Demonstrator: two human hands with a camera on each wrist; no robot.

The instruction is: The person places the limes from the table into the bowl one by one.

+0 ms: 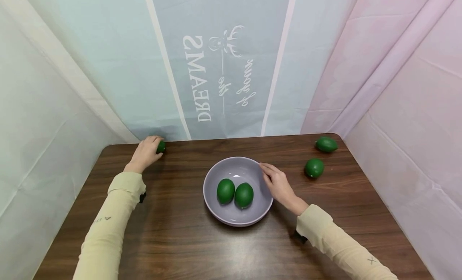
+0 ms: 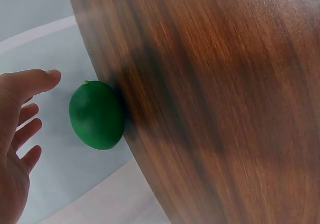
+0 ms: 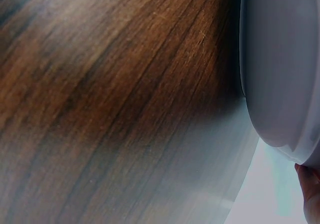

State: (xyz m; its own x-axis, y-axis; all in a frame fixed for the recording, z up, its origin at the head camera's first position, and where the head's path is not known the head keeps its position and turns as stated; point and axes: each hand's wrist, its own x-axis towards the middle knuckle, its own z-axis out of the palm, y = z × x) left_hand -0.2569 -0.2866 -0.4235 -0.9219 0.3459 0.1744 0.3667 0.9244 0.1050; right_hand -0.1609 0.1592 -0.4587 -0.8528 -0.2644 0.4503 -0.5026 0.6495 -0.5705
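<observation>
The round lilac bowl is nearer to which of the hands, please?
Right. The right hand touches the bowl at its rim; the left hand is well off to its left.

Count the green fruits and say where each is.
5: two green fruits side by side in the bowl, one fruit beside the left hand, one fruit near the far right corner of the table, and one fruit just in front of it.

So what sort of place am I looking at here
It looks like a small curtained-off booth, perhaps set up for recording: a printed cloth hangs behind the wooden table, and pale sheets close in both sides.
</observation>
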